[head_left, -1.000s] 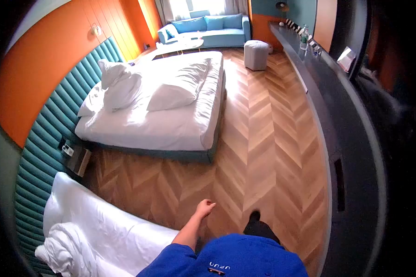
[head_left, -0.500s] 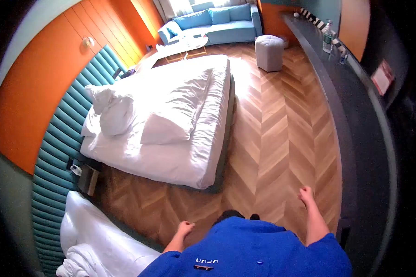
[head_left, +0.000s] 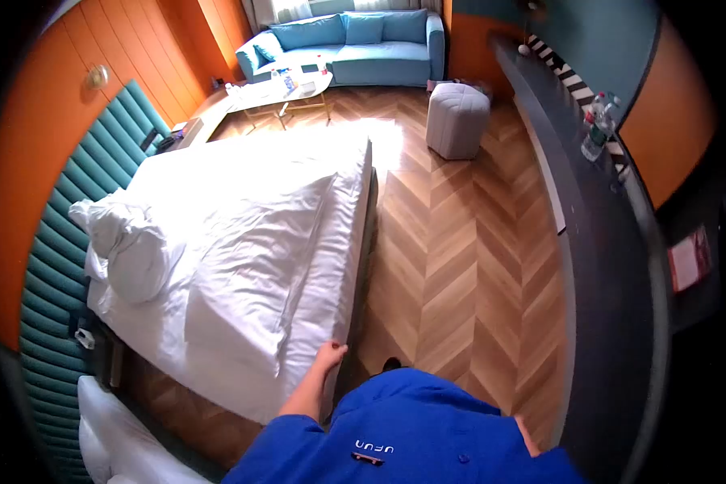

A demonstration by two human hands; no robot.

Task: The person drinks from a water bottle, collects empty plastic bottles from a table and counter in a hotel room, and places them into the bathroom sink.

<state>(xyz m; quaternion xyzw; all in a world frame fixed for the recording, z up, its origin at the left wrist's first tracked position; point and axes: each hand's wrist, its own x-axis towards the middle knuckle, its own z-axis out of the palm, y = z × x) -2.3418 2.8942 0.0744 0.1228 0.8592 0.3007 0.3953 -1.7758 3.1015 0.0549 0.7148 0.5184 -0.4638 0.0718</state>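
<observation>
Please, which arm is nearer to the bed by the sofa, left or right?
Left. The left hand is at the near edge of the bed, contact unclear; the right arm is farther, above the floor.

My shirt (head_left: 436, 427) is matt cloth — the bedding (head_left: 246, 258), creased fabric. I see wood-look flooring (head_left: 452, 266), smooth with soft sheen.

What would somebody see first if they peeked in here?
Probably the big white bed left of the middle, with crumpled bedding heaped by the ribbed teal headboard. Next come the bright blue sofa at the room's far end and the deep-blue shirt at the bottom.
</observation>
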